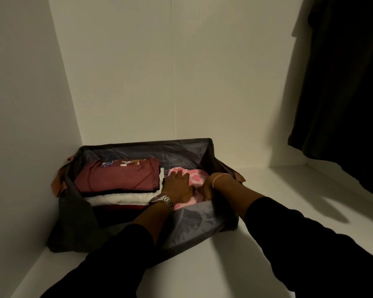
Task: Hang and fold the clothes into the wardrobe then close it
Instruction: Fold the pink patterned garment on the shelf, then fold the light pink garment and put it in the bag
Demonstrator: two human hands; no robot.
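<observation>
Left hand flat on pink garment

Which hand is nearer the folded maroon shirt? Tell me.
Left. The left hand lies flat on the pink garment, right beside the maroon shirt; the right hand is farther right, at the bin's other side.

A folded pink patterned garment lies in the right half of a grey fabric box on the white wardrobe shelf. At its nine o'clock sits a stack: maroon shirt over white garment.
</observation>
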